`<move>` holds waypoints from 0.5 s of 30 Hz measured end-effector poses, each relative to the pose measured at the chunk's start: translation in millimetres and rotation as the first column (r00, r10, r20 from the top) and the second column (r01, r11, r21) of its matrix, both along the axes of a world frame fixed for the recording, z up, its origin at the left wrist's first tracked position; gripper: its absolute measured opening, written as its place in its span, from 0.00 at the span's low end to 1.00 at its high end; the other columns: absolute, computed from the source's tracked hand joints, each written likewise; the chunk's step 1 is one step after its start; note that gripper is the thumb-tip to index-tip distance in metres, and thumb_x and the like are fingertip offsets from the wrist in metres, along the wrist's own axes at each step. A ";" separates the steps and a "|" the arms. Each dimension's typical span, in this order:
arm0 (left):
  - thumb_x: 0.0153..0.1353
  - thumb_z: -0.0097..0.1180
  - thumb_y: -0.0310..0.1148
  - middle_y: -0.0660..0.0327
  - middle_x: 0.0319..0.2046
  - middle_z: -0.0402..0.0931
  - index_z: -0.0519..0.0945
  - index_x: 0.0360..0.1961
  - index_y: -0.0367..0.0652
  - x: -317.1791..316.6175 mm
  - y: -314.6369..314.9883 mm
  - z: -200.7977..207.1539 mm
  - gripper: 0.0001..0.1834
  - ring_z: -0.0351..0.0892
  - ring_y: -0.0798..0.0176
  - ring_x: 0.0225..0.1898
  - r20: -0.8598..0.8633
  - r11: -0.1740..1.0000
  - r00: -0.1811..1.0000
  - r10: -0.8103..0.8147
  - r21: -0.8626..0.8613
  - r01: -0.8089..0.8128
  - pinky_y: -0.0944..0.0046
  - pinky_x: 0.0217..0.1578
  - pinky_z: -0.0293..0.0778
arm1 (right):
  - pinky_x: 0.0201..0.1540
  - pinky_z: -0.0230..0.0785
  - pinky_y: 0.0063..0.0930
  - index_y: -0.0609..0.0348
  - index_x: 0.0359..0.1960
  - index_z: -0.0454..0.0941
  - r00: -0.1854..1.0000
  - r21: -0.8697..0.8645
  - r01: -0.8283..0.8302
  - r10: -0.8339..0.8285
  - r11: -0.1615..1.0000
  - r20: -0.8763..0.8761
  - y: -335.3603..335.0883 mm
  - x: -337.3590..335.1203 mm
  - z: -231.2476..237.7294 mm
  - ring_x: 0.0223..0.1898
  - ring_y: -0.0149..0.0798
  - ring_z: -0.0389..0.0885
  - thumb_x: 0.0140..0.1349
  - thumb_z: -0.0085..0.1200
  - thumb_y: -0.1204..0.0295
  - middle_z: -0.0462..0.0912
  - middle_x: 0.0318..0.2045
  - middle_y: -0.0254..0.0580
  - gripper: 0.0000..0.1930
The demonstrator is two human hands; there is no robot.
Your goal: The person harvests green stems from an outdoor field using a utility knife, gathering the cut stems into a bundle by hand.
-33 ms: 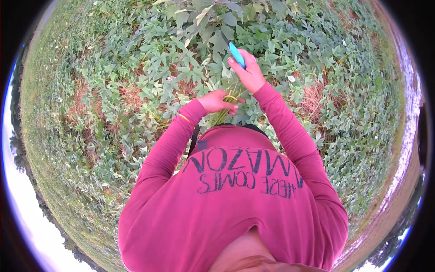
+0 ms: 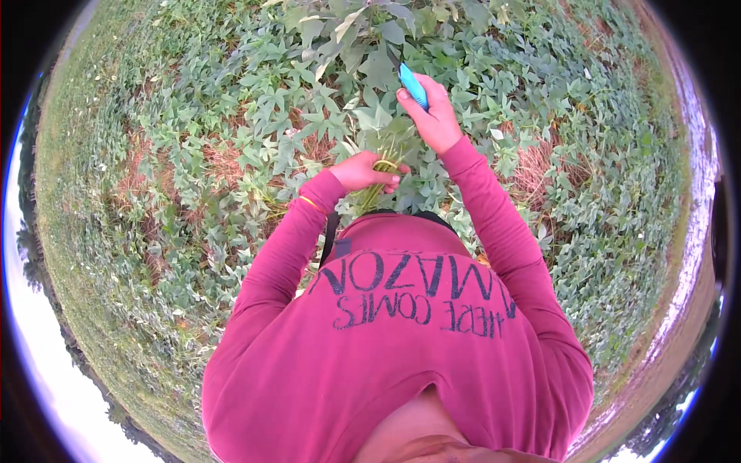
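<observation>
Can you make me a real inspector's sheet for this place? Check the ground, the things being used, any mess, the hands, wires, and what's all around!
Surface: leafy green vines with brown dry patches.
Job's things: a bunch of green stems and a blue-handled tool, its dark end pointing away from the person.
Clutter: one small pale patch among the leaves; too small to tell what.
Left hand: fingers closed around the stems.
Right hand: fingers closed around the tool's handle.
Cables: nothing seen.
Surroundings: a taller leafy plant ahead; trees and bright sky at the picture's rim.
</observation>
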State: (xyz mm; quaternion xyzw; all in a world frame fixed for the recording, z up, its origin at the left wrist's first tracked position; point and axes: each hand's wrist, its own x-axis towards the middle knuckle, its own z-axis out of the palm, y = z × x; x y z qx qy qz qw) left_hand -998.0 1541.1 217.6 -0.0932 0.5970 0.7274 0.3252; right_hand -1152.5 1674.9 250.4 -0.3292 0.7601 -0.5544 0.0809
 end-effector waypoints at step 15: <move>0.60 0.63 0.42 0.53 0.35 0.85 0.81 0.53 0.45 112.0 -112.9 -62.6 0.22 0.86 0.57 0.34 0.062 0.282 0.948 0.314 -0.959 -0.031 0.57 0.41 0.79 | 0.42 0.70 0.41 0.59 0.44 0.80 0.848 0.693 0.297 -0.515 0.657 0.125 273.6 -68.6 -154.7 0.35 0.50 0.80 0.62 0.52 0.42 0.82 0.31 0.49 0.30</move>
